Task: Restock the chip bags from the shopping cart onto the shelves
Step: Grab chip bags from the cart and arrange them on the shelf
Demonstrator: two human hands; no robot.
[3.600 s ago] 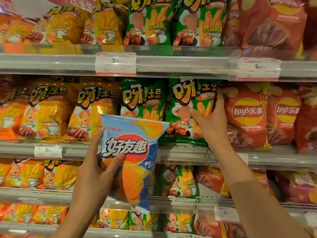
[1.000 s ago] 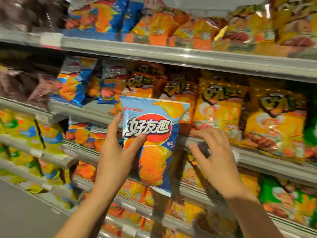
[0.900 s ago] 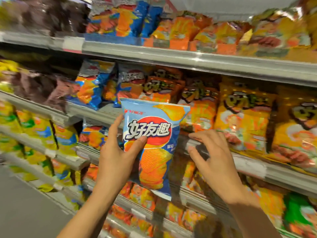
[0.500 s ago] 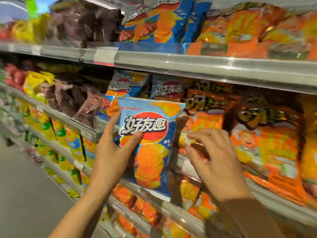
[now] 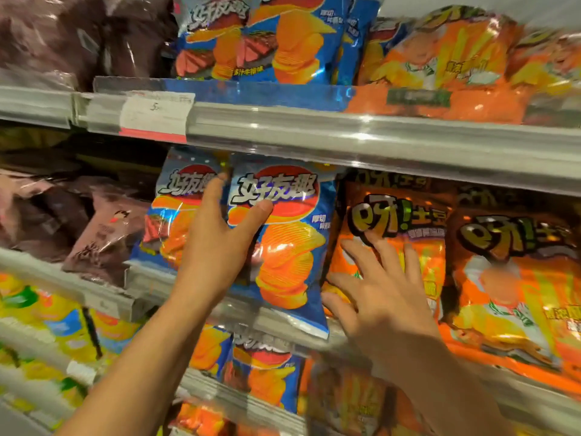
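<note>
My left hand (image 5: 217, 247) grips a blue chip bag (image 5: 283, 247) with a red oval logo and orange ridged chips, thumb across its front. The bag stands upright at the front of the middle shelf (image 5: 151, 287), its bottom edge hanging over the rail. A matching blue bag (image 5: 176, 215) sits just left of it on the same shelf. My right hand (image 5: 380, 294) lies with spread fingers against an orange chip bag (image 5: 393, 221) right beside the blue one.
More blue bags (image 5: 261, 36) fill the upper shelf (image 5: 345, 136) above, with orange bags (image 5: 440, 67) to their right. Dark brown bags (image 5: 94, 234) lie to the left. Further orange bags (image 5: 518, 278) stand at right. Lower shelves hold yellow bags (image 5: 47, 319) and blue ones (image 5: 264, 372).
I moved left along the aisle and closer to the shelf. The blue bag went up and forward into the row of matching bags. My right hand opened flat against the orange bag.
</note>
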